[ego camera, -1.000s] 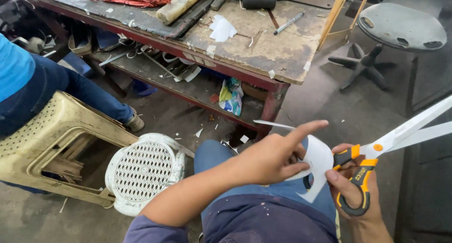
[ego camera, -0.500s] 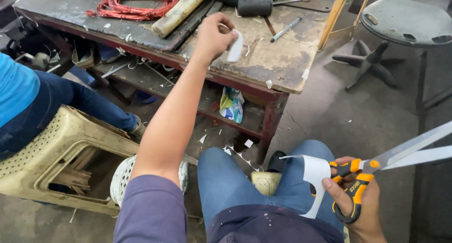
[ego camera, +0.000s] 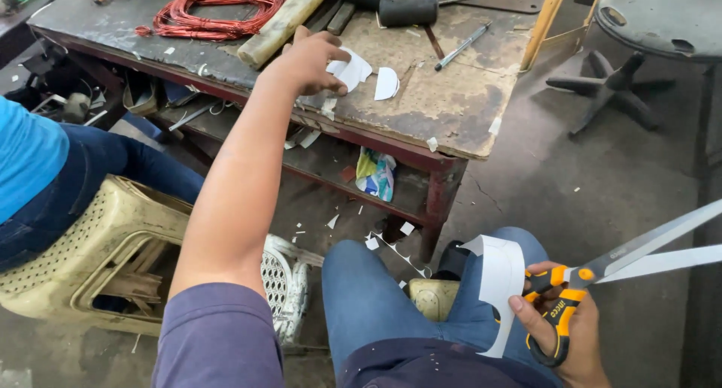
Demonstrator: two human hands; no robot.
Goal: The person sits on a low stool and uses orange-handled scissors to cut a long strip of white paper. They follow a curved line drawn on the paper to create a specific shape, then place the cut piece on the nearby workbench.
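Reaching to the upper middle of the frame, the left hand sits on the worn workbench with fingers curled down onto a small white paper cutout; looks like a loose pinch on its left edge, though whether it is gripped or only touched I cannot tell; a second half-round paper piece lies just beside it to the right, apart from the hand. Lower right of the frame: the right hand is closed through the orange-and-black loops of the scissors, blades parted and pointing off the right edge; the same hand also pins a curved white paper strip under the thumb, the strip hanging over the knee.

Handling guess: the cutouts look thin, very light, floppy, easy to crease or tear (and likely to slide on the dusty top); best taken by an edge with fingertips, or slid to the bench lip first; the strip is best held near its middle so it does not sag.

Around: red wire coil upper left, black mallet top centre, plastic stool lower left with another person's blue sleeve beside it.
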